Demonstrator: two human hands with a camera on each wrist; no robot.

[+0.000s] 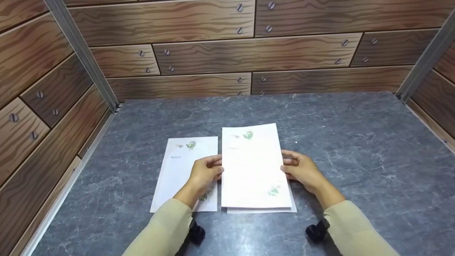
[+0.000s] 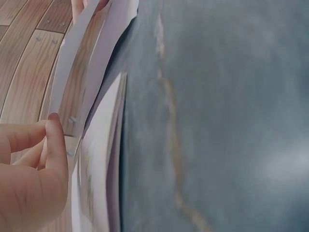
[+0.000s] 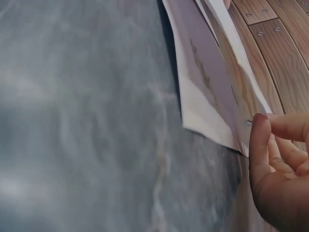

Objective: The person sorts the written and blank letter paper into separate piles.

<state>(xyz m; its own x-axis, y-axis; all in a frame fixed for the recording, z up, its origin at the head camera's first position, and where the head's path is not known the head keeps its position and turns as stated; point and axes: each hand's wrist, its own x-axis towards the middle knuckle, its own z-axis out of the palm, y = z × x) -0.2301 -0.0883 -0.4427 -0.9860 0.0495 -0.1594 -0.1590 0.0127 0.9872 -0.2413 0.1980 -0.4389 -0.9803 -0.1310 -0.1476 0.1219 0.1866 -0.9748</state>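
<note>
Between my two hands, in the head view, a white sheet of paper [image 1: 252, 167] with green leaf prints is held above the table. My left hand [image 1: 206, 172] pinches its left edge between thumb and fingers. At the right edge my right hand [image 1: 302, 170] pinches it the same way. Beneath the held paper lies another sheet [image 1: 261, 210], mostly hidden, its lower border showing. A stack of printed paper [image 1: 177, 177] lies to the left, partly under my left hand and wrist. Both wrist views show a gap between the raised paper [image 2: 72, 58] and the sheet below [image 3: 193, 72].
The table [image 1: 355, 160] has a dark grey marbled top. Wood-patterned walls [image 1: 202, 53] enclose it at the back and both sides, with metal posts [image 1: 85, 53] at the corners. Small white specks lie right of the papers.
</note>
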